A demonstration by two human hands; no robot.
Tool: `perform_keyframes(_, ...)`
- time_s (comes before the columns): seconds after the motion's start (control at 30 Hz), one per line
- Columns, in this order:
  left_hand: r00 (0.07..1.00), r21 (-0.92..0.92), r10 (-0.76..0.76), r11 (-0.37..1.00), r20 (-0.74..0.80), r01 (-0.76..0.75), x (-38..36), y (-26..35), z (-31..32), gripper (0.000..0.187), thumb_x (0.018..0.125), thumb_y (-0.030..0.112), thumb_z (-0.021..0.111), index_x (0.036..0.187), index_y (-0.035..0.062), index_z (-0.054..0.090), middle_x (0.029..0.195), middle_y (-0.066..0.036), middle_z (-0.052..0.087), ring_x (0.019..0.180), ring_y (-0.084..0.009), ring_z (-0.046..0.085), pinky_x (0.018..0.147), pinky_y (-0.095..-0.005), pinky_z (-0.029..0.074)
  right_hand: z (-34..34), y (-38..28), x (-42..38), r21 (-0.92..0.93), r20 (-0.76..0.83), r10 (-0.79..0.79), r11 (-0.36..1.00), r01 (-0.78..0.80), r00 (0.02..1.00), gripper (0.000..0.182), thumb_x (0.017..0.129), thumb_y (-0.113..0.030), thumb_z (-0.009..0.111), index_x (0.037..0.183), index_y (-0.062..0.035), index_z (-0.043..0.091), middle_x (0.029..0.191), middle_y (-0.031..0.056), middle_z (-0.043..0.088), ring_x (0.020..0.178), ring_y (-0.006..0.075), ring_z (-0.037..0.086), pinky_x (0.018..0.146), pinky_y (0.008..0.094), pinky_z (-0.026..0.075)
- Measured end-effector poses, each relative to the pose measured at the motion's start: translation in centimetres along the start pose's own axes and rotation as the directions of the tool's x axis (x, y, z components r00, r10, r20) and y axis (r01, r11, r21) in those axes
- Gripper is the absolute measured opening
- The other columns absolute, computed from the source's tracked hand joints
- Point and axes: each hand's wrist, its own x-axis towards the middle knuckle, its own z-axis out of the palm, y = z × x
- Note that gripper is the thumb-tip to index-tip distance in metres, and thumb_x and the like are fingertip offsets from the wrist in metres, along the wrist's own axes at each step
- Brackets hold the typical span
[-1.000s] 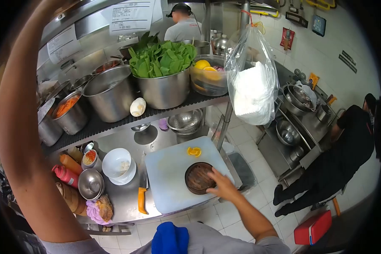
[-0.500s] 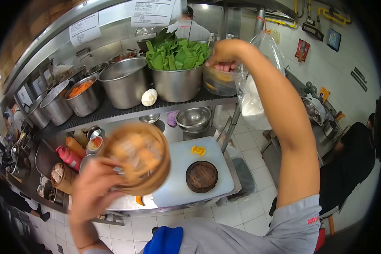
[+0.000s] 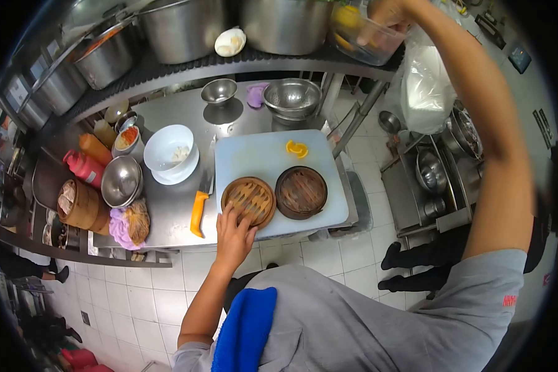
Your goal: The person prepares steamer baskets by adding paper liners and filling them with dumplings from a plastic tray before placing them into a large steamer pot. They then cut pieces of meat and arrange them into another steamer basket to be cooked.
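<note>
My left hand (image 3: 234,239) rests its fingers on the near left edge of a light bamboo steamer (image 3: 249,203), which sits on the white cutting board (image 3: 242,149). Right beside it on the board is a darker round steamer (image 3: 301,192). Orange slices (image 3: 296,149) lie behind them. Up on the shelf, my right hand (image 3: 384,23) reaches into a clear plastic container (image 3: 369,48) with yellow pieces; its fingers are bent, and what they hold, if anything, is hidden.
A knife with an orange handle (image 3: 198,214) lies left of the board, near a white bowl (image 3: 171,153) and metal bowls (image 3: 122,181). Large pots (image 3: 285,25) line the shelf (image 3: 260,64). A plastic bag (image 3: 428,87) hangs at the right. Another person's legs (image 3: 421,251) show at right.
The view has tilted downward. My left hand has lowered the bamboo steamer from the air onto the board, left of the dark steamer. My right hand is still at the clear container.
</note>
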Motion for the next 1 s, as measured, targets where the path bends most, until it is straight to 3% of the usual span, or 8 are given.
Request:
perform_keyframes(0.2, 0.973, -0.112, 0.231, 0.967, 0.016, -0.227, 4.3, 5.4, 2.8, 0.039, 0.067, 0.012, 0.075, 0.104, 0.0064, 0.063, 0.117, -0.014, 0.052, 0.124, -0.0367, 0.039, 0.098, -0.0537, 0.033, -0.8, -0.1, -0.8, -0.118, -0.073, -0.021, 0.993, 0.012, 0.997, 0.037, 0.079, -0.037, 0.065, 0.095, -0.003, 0.066, 0.093, 0.0141, 0.067, 0.084, 0.0265, 0.065, 0.072, 0.0378, 0.051)
perform_keyframes(0.53, 0.961, -0.151, 0.25, 0.961, 0.119, -0.231, 4.8, 5.3, 5.9, 0.033, 0.071, 0.016, 0.074, 0.102, 0.007, 0.065, 0.12, -0.012, 0.051, 0.127, -0.0364, 0.037, 0.099, -0.0552, 0.033, -0.3, 0.1, -0.3, -0.175, -0.279, 0.066, 0.977, -0.118, 0.958, 0.028, 0.078, -0.027, 0.061, 0.091, -0.0043, 0.07, 0.091, 0.016, 0.068, 0.082, 0.03, 0.065, 0.07, 0.0406, 0.051)
perform_keyframes(0.63, 0.963, -0.156, 0.252, 0.959, 0.093, -0.236, 4.6, 4.4, 6.0, 0.034, 0.071, 0.017, 0.074, 0.102, 0.0065, 0.064, 0.12, -0.013, 0.051, 0.127, -0.0365, 0.037, 0.098, -0.0565, 0.035, 1.0, 2.8, 3.4, -0.239, -0.618, -0.027, 0.958, -0.156, 0.786, 0.026, 0.079, -0.026, 0.06, 0.091, -0.0048, 0.07, 0.09, 0.0165, 0.068, 0.08, 0.032, 0.066, 0.069, 0.0425, 0.052)
perform_keyframes(0.73, 0.973, -0.176, 0.221, 0.962, 0.067, -0.207, 4.5, 4.1, 5.8, 0.033, 0.07, 0.016, 0.074, 0.1, 0.0062, 0.064, 0.119, -0.013, 0.051, 0.126, -0.0369, 0.037, 0.097, -0.0546, 0.035, 3.6, 3.0, 3.9, -0.038, -0.809, 0.07, 0.985, -0.169, 0.584, 0.024, 0.079, -0.026, 0.06, 0.085, -0.005, 0.07, 0.087, 0.0163, 0.068, 0.079, 0.0334, 0.066, 0.069, 0.0427, 0.053)
perform_keyframes(0.83, 0.981, -0.189, 0.188, 0.966, 0.05, -0.176, 4.0, 3.5, 5.4, 0.031, 0.07, 0.016, 0.074, 0.098, 0.0058, 0.065, 0.119, -0.014, 0.051, 0.125, -0.0374, 0.038, 0.098, -0.0519, 0.035, 2.0, 4.2, 5.4, 0.094, -0.541, 0.231, 0.972, -0.214, 0.809, 0.025, 0.079, -0.028, 0.06, 0.08, -0.0046, 0.069, 0.083, 0.0159, 0.068, 0.075, 0.0336, 0.065, 0.069, 0.0419, 0.052)
perform_keyframes(0.93, 0.99, -0.226, 0.139, 0.966, 0.034, -0.128, 3.1, 2.1, 5.3, 0.029, 0.07, 0.015, 0.074, 0.097, 0.0056, 0.066, 0.12, -0.014, 0.051, 0.124, -0.0378, 0.039, 0.099, -0.0498, 0.034, 1.9, 5.4, 3.5, -0.12, -0.506, -0.067, 0.993, 0.006, 0.86, 0.026, 0.079, -0.029, 0.062, 0.079, -0.004, 0.069, 0.079, 0.0165, 0.067, 0.073, 0.0329, 0.064, 0.067, 0.0407, 0.051)
perform_keyframes(0.97, 0.991, -0.201, 0.134, 0.971, 0.016, -0.128, 2.8, 1.7, 5.0, 0.029, 0.07, 0.015, 0.074, 0.096, 0.0056, 0.066, 0.12, -0.014, 0.051, 0.124, -0.0378, 0.039, 0.099, -0.0496, 0.034, 1.8, 5.9, 3.0, -0.279, -0.417, -0.37, 0.921, 0.27, 0.83, 0.026, 0.078, -0.029, 0.063, 0.08, -0.0032, 0.069, 0.078, 0.0172, 0.066, 0.071, 0.0326, 0.064, 0.066, 0.0417, 0.05)
perform_keyframes(1.0, 0.992, -0.176, 0.128, 0.976, -0.001, -0.126, 2.7, 1.3, 4.6, 0.029, 0.07, 0.014, 0.074, 0.096, 0.0056, 0.066, 0.12, -0.014, 0.051, 0.124, -0.0378, 0.039, 0.099, -0.0495, 0.034, 1.8, 6.0, 2.8, -0.217, -0.451, -0.306, 0.949, 0.229, 0.839, 0.027, 0.078, -0.029, 0.064, 0.08, -0.0028, 0.068, 0.078, 0.0175, 0.066, 0.071, 0.0327, 0.063, 0.067, 0.042, 0.05)
